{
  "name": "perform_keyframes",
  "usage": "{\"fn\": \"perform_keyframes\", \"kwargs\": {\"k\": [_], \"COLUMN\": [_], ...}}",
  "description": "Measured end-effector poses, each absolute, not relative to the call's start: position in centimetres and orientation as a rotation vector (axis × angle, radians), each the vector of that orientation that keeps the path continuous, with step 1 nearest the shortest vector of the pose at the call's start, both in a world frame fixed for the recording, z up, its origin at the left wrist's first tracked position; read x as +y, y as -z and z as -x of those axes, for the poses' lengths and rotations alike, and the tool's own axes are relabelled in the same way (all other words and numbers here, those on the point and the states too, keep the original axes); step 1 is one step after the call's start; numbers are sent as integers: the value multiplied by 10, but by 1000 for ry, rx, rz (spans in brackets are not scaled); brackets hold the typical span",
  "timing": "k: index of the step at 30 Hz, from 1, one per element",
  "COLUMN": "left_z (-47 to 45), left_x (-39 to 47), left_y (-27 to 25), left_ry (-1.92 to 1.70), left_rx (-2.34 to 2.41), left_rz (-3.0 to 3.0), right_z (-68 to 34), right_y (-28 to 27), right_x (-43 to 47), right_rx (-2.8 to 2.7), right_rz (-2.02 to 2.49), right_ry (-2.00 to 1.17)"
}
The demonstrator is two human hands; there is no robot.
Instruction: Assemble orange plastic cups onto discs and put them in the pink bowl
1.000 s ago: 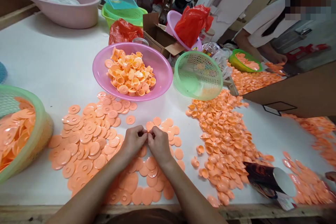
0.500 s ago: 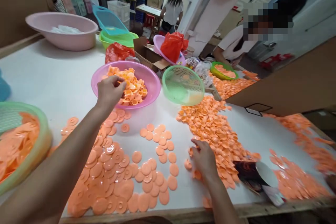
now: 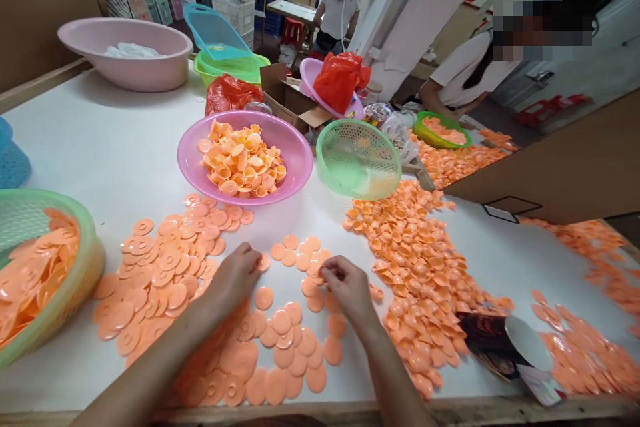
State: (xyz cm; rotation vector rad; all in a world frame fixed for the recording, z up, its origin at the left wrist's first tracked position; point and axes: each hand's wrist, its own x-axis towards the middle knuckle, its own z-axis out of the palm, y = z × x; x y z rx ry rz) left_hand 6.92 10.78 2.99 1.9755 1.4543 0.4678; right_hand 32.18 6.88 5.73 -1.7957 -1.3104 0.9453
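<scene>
My left hand [image 3: 239, 275] is closed over the middle of the table, its fingertips pinching a flat orange plastic disc [image 3: 263, 262]. Facing it, my right hand [image 3: 349, 290] is closed by the curved row of single discs [image 3: 292, 257]; what its fingers hold, if anything, is hidden. Many overlapping orange discs [image 3: 170, 260] lie around and under my left forearm. Right of my right hand spreads a heap of small orange cup-shaped pieces [image 3: 423, 267]. Beyond both hands, a pink bowl [image 3: 297, 173] holds a pile of assembled-looking orange pieces [image 3: 243, 160].
A green basket [image 3: 90, 240] of orange pieces stands at the left edge, and a green colander [image 3: 345, 177] beside the pink bowl. A cardboard panel [image 3: 565, 153] rises at right. A dark packet [image 3: 485, 340] lies near the front edge. A co-worker [image 3: 460, 73] sits across at back right.
My left hand has left the pink bowl and come down to the table, now gripping a disc. My right hand has moved left from the cup heap towards it. The view has shifted slightly.
</scene>
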Motion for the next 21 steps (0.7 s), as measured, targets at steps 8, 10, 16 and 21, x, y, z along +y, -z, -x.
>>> {"fn": "perform_keyframes", "kwargs": {"k": [8,10,16,21], "left_z": [-87,-88,-90,-81], "left_x": [85,88,97,110], "left_y": [-21,-22,-28,-36], "left_ry": [-625,-653,-590,-528], "left_rx": [1404,1421,1446,1294], "left_rz": [-1823,-1759,-1710,-1491], "right_z": [-245,-242,-234,-232], "right_y": [-33,-33,-41,-41], "right_x": [84,87,94,97], "right_rx": [-1398,-1435,-1527,-1658], "right_rz": [1813,1819,1839,1853], "right_ry": [-1072,-1060,-1018,-954]}}
